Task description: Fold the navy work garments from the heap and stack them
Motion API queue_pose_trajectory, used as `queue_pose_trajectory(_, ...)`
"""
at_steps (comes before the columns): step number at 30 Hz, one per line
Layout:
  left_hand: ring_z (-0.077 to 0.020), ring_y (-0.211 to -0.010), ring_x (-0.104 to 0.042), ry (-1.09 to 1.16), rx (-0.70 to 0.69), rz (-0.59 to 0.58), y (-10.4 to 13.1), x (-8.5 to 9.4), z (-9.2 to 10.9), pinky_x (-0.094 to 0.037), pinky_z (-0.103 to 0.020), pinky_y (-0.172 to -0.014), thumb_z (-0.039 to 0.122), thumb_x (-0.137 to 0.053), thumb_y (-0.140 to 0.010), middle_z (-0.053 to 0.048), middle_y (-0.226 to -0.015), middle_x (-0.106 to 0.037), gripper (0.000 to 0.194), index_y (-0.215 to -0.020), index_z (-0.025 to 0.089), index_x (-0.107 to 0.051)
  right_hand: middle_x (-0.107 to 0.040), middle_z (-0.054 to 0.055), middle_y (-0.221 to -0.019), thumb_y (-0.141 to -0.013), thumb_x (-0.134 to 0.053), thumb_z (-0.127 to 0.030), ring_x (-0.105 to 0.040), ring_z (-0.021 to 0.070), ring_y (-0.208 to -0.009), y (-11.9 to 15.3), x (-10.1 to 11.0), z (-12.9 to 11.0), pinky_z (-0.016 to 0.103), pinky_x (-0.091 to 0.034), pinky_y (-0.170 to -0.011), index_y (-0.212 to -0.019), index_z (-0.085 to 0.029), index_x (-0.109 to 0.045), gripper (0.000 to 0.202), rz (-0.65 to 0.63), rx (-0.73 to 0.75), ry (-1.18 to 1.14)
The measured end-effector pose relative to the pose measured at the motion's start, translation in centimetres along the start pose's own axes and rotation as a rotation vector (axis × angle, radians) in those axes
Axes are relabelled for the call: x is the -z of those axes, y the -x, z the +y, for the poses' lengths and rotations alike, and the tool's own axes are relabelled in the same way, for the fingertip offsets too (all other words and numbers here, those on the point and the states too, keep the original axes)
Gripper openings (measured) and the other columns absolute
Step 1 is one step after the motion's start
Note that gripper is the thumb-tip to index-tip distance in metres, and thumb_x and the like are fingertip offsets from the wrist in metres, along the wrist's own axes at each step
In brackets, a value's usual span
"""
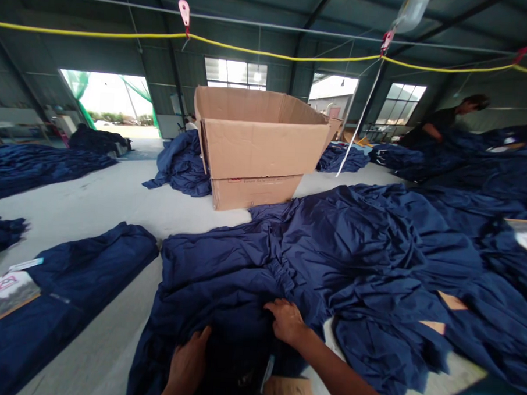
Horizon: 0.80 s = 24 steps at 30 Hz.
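Observation:
A dark blue garment [225, 277] lies spread on the pale table in front of me. My left hand [189, 357] rests at its lower left part, with the thumb and fingertips against the cloth. Further right, my right hand [286, 321] is on the same garment, its fingers bent and touching the fabric. Whether either hand pinches the cloth is unclear. Between the hands the fabric is in shadow, and a brown card tag [290, 392] shows near the bottom edge of the view.
An open cardboard box [265, 148] stands on the table [93, 196] ahead. A blue garment with a tag [11, 291] lies left. Heaped blue garments [366, 237] cover the right side. A person [450, 121] bends over cloth at the far right. A white cord [360, 120] hangs overhead.

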<state>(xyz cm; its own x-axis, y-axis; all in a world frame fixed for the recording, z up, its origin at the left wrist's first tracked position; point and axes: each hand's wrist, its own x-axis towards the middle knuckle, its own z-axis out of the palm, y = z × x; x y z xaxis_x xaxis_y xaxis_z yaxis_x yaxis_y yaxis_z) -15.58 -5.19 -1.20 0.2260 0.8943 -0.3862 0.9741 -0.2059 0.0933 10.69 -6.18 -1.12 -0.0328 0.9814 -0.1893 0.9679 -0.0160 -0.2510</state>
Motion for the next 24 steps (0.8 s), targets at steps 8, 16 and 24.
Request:
queue_pose_trajectory(8, -0.02, -0.103, -0.056, -0.01, -0.138, 0.251, -0.5, 2.6, 2.5, -0.041, -0.035, -0.089, 0.016, -0.035, -0.083, -0.005, -0.107, -0.064, 0.036, -0.105, 0.025, -0.063, -0.07, 0.003, -0.098, -0.087, -0.039, -0.026, -0.061, 0.0178, -0.097, -2.6, 1.1, -3.5, 0.031, -0.04, -0.09, -0.1, -0.029, -0.067, 0.031, 0.067, 0.086, -0.102)
queue_pose_trajectory(16, -0.0448, -0.136, 0.005, -0.068, 0.047, -0.02, -0.2, 0.8, 2.5, -0.003, -0.077, -0.096, 0.023, -0.071, -0.056, 0.004, -0.154, -0.013, 0.097, -0.138, 0.046, -0.023, -0.008, 0.012, -0.153, -0.064, -0.067, -0.038, -0.001, 0.0368, -0.138, -3.8, -2.2, -4.1, 0.058, -0.01, -0.107, -0.145, -0.023, -0.018, 0.096, -0.116, -0.046, -0.064)
queue_pose_trajectory(24, -0.021, -0.118, -0.049, -0.006, -0.024, 0.096, -1.2, 2.2, 3.5, -0.03, -0.046, -0.104, 0.017, -0.044, -0.079, -0.006, -0.126, -0.057, 0.058, -0.136, 0.03, -0.038, -0.066, 0.008, -0.108, -0.083, -0.039, -0.02, -0.055, 0.0216, -0.107, -3.9, -1.2, -6.8, 0.037, -0.035, -0.099, -0.118, -0.024, -0.059, 0.04, 0.049, 0.153, -0.105)
